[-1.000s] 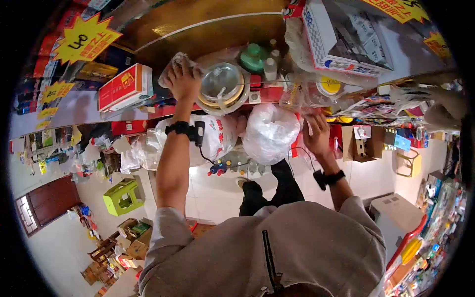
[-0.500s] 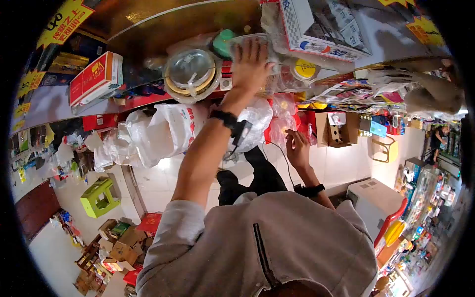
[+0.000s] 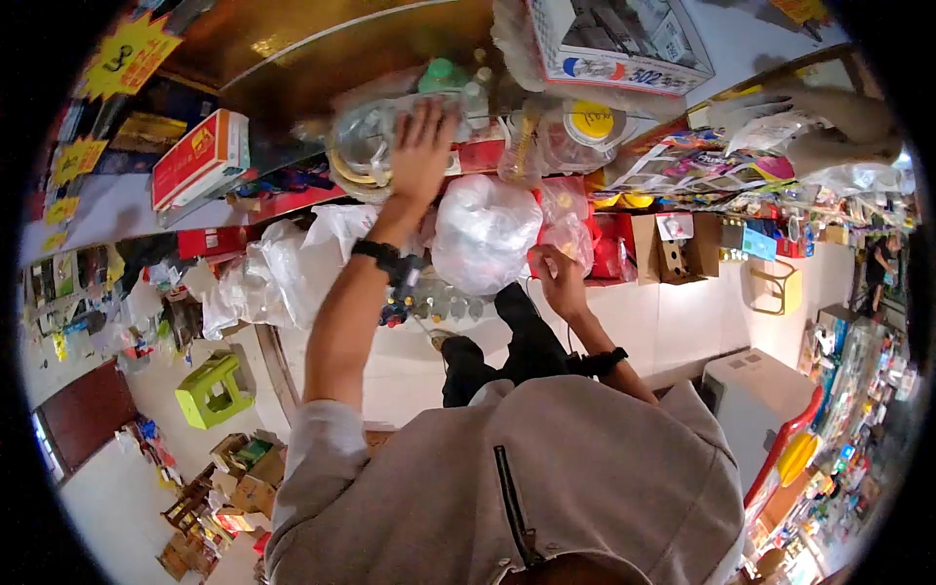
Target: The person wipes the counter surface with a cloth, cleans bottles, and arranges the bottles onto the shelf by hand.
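Note:
My left hand [image 3: 424, 151] lies with its fingers stretched out over clear plastic [image 3: 390, 112] on the counter. Under and beside it sits a stack of round, clear-topped containers [image 3: 353, 156], partly covered by the hand and the plastic. A green-capped bottle [image 3: 442, 74] stands just behind the fingertips. Lower down, my right hand [image 3: 560, 281] has its fingers curled, close to a translucent pinkish-red plastic bag [image 3: 567, 229]; what they hold, if anything, is hidden. Between the two arms hangs a full white translucent plastic bag [image 3: 486, 234].
A yellow-lidded clear jar [image 3: 585, 127] and an open box [image 3: 624, 58] stand on the counter. A red and white box [image 3: 202, 161] lies left. Below are an open cardboard box [image 3: 673, 249], a green stool [image 3: 213, 390] and a white cabinet [image 3: 756, 400].
My left hand has moved left along the counter, and clear plastic now covers part of the round containers. My right hand has shifted slightly left and its fingers have curled in.

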`<state>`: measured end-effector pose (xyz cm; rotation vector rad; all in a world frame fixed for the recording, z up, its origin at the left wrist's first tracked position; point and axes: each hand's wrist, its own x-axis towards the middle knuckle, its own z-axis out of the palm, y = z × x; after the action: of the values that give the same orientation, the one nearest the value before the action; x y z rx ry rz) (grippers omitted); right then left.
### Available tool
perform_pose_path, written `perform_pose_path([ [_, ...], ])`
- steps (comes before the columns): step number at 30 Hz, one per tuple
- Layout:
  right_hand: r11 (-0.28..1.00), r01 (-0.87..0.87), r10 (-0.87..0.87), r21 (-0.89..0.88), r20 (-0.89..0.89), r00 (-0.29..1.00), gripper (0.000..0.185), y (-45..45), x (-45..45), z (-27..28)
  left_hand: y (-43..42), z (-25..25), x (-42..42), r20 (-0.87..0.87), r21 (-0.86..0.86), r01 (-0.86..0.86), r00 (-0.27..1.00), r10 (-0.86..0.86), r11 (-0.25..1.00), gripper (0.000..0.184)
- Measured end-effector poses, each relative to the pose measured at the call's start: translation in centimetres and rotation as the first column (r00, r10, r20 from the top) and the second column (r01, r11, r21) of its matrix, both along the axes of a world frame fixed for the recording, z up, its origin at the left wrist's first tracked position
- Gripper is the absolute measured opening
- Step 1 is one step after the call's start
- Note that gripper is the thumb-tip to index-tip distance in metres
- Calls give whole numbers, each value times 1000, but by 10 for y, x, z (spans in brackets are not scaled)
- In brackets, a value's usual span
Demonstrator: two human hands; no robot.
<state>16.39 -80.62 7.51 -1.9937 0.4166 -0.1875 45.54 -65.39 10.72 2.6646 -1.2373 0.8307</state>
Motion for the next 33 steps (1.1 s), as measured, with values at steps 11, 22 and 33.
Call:
perform_pose_path([
  [11,338,3,-67,941,21,998,58,12,61,19,29,66,-125,-512,-330,-941,115,-851,71,49],
  [22,667,-206,524,716,-254,813,61,84,6,-1,134,49,-290,-220,17,-1000,-17,-975,13,61],
  [33,624,82,477,777,-462,748,50,120,-121,49,240,12,-426,-726,-519,-739,114,-679,430,49],
])
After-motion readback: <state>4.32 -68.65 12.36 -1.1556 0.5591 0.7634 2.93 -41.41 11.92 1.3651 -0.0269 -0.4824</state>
